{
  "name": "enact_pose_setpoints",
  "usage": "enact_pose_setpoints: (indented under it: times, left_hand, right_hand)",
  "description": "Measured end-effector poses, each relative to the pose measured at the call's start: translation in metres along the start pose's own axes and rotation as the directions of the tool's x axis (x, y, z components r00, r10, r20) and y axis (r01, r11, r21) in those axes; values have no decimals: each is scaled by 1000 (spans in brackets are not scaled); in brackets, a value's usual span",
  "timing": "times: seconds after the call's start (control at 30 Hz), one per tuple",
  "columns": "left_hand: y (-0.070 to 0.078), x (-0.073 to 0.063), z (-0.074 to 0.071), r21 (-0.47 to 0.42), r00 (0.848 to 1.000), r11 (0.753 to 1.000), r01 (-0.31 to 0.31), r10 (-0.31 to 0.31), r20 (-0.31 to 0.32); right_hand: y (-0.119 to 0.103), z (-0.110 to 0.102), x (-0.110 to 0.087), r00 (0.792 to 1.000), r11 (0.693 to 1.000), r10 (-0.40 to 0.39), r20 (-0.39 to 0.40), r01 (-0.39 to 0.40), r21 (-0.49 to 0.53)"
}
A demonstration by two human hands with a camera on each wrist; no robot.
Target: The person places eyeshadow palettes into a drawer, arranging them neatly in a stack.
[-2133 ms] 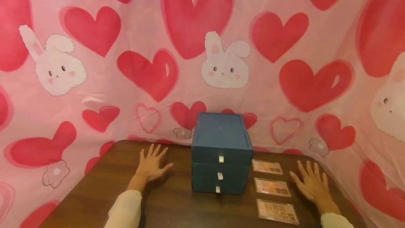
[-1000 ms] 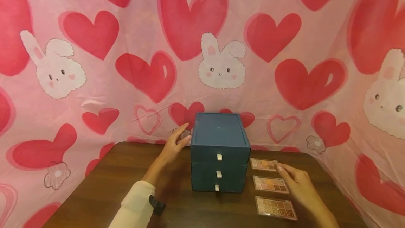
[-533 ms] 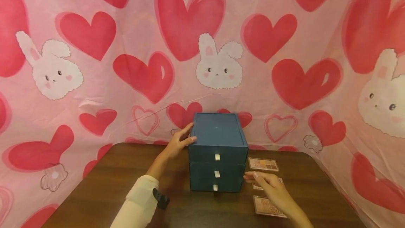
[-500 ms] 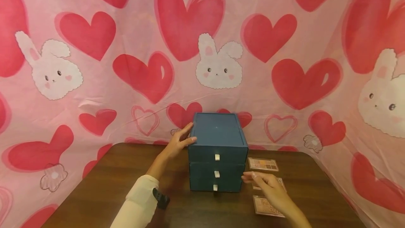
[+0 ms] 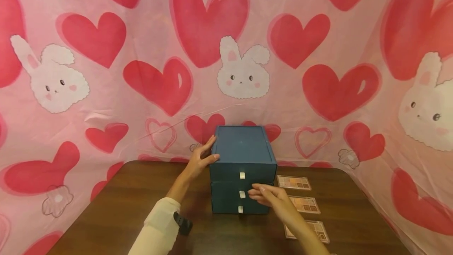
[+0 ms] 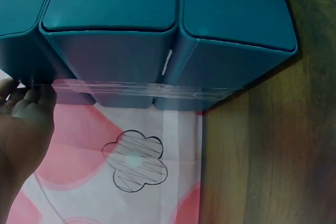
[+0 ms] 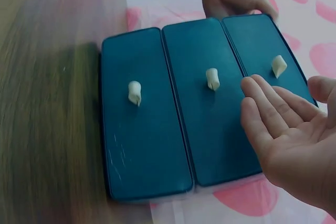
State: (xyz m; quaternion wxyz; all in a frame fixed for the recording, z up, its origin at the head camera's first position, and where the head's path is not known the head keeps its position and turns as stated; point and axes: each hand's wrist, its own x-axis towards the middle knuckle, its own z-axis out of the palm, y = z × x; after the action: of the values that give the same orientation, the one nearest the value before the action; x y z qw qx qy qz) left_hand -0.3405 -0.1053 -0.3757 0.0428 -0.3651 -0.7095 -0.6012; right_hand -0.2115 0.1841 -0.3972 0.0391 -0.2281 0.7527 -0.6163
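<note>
Blue drawer box (image 5: 242, 160) stood at frame centre on the surface (image 5: 116, 211), left hand (image 5: 201, 158) laid against its upper left edge, fingers straight, right hand (image 5: 270, 198) held open before the middle drawer (image 5: 226, 195), nothing gripped.

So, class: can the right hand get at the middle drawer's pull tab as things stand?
Probably yes. The right hand is open in front of the drawer box, fingertips close beside the middle tab, with nothing between them.

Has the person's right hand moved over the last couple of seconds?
Yes. The right hand left the table beside the palettes and swung left to the front of the blue drawer box.
</note>
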Motion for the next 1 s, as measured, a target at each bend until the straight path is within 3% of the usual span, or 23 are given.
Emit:
enact_pose_setpoints:
  times: [0.2, 0.57, 0.73, 0.87, 1.0]
  left_hand:
    - [-1, -1, 3, -59, 1000, 998, -22, 22, -2]
    - [0, -1, 5, -73, 1000, 997, -22, 21, -15]
    - [-1, 1, 6, -70, 999, 997, -29, 28, -20]
    - [1, 0, 7, -69, 999, 997, -26, 24, -31]
    - [1, -2, 7, -70, 999, 997, -22, 19, -37]
  right_hand:
    - [-4, 6, 13, 1000, 994, 29, -8, -28, 101]
    - [-7, 19, 34, 989, 970, 147, -11, -142, 196]
    - [-6, 22, 41, 985, 954, 171, -21, -160, 254]
    - [-8, 24, 44, 983, 946, 181, -1, -174, 274]
    - [-11, 30, 47, 979, 947, 203, -35, -187, 261]
